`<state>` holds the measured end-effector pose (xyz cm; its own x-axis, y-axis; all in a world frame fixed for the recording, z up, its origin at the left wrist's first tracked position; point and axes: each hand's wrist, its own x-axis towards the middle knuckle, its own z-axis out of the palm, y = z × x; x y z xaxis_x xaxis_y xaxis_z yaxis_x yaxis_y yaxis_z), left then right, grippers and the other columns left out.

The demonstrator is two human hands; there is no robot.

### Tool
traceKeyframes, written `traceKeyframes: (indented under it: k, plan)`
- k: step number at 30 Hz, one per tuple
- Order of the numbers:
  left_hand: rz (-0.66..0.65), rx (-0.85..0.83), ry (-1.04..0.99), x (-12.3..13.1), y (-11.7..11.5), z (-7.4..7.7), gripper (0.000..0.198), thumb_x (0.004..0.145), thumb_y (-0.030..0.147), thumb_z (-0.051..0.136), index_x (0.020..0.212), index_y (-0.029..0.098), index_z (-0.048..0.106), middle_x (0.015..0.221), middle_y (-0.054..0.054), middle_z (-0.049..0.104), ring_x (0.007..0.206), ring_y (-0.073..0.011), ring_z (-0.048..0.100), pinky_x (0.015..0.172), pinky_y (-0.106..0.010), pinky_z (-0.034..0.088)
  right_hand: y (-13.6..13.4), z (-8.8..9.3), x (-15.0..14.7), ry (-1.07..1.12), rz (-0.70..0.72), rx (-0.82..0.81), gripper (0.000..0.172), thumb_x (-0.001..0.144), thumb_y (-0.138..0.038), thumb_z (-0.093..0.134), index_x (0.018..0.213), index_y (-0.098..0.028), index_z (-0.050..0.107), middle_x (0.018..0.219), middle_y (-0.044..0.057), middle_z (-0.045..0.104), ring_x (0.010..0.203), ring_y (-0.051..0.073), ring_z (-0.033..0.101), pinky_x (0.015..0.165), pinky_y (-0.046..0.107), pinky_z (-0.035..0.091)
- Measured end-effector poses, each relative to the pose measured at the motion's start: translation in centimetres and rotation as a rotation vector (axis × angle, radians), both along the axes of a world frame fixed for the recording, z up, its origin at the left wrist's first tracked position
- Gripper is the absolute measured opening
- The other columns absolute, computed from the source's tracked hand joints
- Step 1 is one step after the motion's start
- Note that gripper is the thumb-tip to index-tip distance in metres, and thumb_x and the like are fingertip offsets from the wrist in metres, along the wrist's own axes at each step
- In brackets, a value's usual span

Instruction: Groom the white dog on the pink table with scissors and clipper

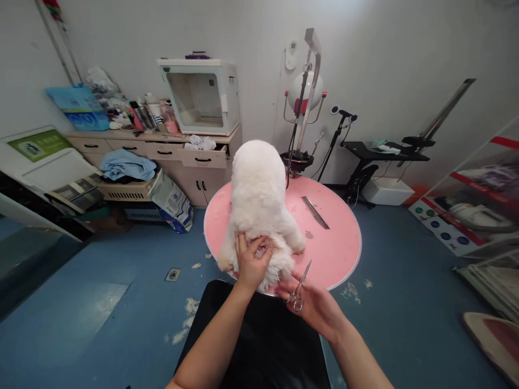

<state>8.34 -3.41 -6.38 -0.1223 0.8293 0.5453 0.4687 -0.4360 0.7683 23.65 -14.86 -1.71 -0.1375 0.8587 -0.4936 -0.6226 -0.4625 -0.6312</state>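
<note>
A fluffy white dog [259, 200] sits on a round pink grooming table [336, 243], its back towards me. My left hand [250, 265] is closed on the fur at the dog's rear, fingers pinched into the coat. My right hand [312, 302] holds silver scissors [299, 286] just right of the dog's rear, blades pointing up and away. A metal comb [315, 212] lies on the table to the dog's right.
A grooming arm and stand [306, 97] rise behind the table. A drying cabinet [203, 94] sits on a cluttered drawer unit [162, 151] at the back left. A black side table [381, 154] stands back right. Fur clippings [188, 319] lie on the blue floor.
</note>
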Motion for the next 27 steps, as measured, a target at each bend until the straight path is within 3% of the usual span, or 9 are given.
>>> traceKeyframes:
  k: [2,4,6,8,12,14,19,27]
  plan:
    - [-0.019,-0.036,0.005,-0.1,0.0,0.4,0.029,0.079,0.029,0.072,0.107,0.022,0.075,0.151,-0.010,0.034,0.141,-0.0347,0.035,0.116,-0.049,0.035,-1.5,0.8,-0.2,-0.101,0.092,0.078,0.075,0.071,-0.031,0.080,0.136,-0.027,0.042,0.098,0.005,0.073,0.092,0.023,0.072,0.074,0.030,0.049]
    - [-0.025,-0.068,0.037,-0.1,-0.1,0.6,0.032,0.080,0.029,0.071,0.111,0.021,0.074,0.150,-0.012,0.033,0.139,-0.0354,0.037,0.115,-0.049,0.037,-2.1,1.3,-0.7,-0.228,0.238,0.199,0.097,0.069,-0.031,0.081,0.149,-0.029,0.026,0.089,0.001,0.071,0.080,0.021,0.072,0.072,0.032,0.049]
    - [-0.027,-0.077,0.087,-0.1,-0.2,0.7,0.035,0.081,0.028,0.069,0.116,0.021,0.072,0.146,-0.013,0.035,0.137,-0.0357,0.039,0.113,-0.049,0.039,-2.0,1.7,-1.2,-0.351,0.398,0.298,0.102,0.067,-0.030,0.081,0.152,-0.027,0.024,0.079,-0.003,0.067,0.065,0.017,0.067,0.064,0.030,0.048]
    - [-0.032,-0.059,0.139,-0.2,-0.2,0.8,0.037,0.082,0.027,0.068,0.118,0.021,0.071,0.141,-0.014,0.039,0.134,-0.0354,0.042,0.111,-0.049,0.041,-1.4,2.2,-1.6,-0.559,0.467,0.349,0.089,0.068,-0.026,0.076,0.148,-0.024,0.036,0.079,-0.003,0.065,0.058,0.013,0.060,0.057,0.026,0.043]
    - [-0.013,-0.033,0.210,-0.1,-0.2,0.7,0.038,0.080,0.023,0.069,0.118,0.023,0.072,0.131,-0.014,0.042,0.127,-0.0352,0.046,0.108,-0.050,0.043,0.0,3.6,-1.7,-1.146,0.377,0.468,0.058,0.070,-0.015,0.062,0.127,-0.021,0.061,0.075,-0.004,0.063,0.057,0.010,0.052,0.056,0.024,0.037]
    - [-0.004,-0.023,0.231,-0.1,-0.1,0.6,0.037,0.080,0.024,0.070,0.117,0.024,0.073,0.128,-0.014,0.043,0.125,-0.0353,0.046,0.107,-0.051,0.043,0.6,4.4,-1.6,-1.292,0.373,0.500,0.049,0.069,-0.014,0.062,0.117,-0.021,0.066,0.069,-0.005,0.060,0.057,0.010,0.051,0.056,0.024,0.035]
    - [0.010,0.016,0.251,0.3,0.2,0.3,0.036,0.080,0.026,0.071,0.116,0.026,0.074,0.121,-0.014,0.044,0.119,-0.0342,0.047,0.104,-0.050,0.044,2.0,5.0,-2.0,-1.373,0.411,0.491,0.008,0.069,-0.019,0.062,0.077,-0.019,0.063,0.059,-0.007,0.052,0.055,0.010,0.045,0.052,0.024,0.029]
    - [0.019,0.010,0.263,0.8,0.6,-0.5,0.035,0.079,0.027,0.072,0.114,0.025,0.075,0.124,-0.015,0.045,0.122,-0.0358,0.045,0.104,-0.052,0.043,2.3,4.8,-2.7,-1.234,0.474,0.529,0.008,0.073,-0.016,0.052,0.076,-0.019,0.059,0.060,-0.007,0.048,0.056,0.009,0.042,0.052,0.023,0.026]
